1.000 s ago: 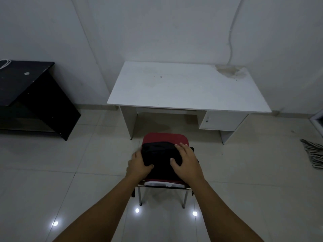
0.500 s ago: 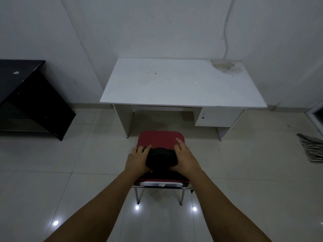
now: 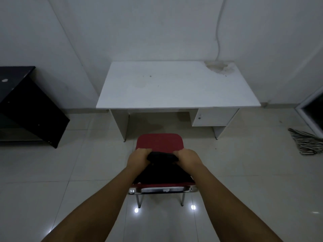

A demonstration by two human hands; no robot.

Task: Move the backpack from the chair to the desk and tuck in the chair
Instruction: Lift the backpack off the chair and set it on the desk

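As the lift begins, a person's left hand (image 3: 138, 158) and right hand (image 3: 189, 158) clamp the two top corners of a black backpack (image 3: 162, 172), fingers curled into the fabric, apparently to raise it evenly. The bag rests against the rear edge of the red chair (image 3: 160, 143), leaving the seat's front edge bare. The chair stands pulled out, apart from the white desk (image 3: 174, 88), whose top is clear apart from stains, ready to receive the load.

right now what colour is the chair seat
Red: the chair seat shows best in the head view, ahead of the black backpack.
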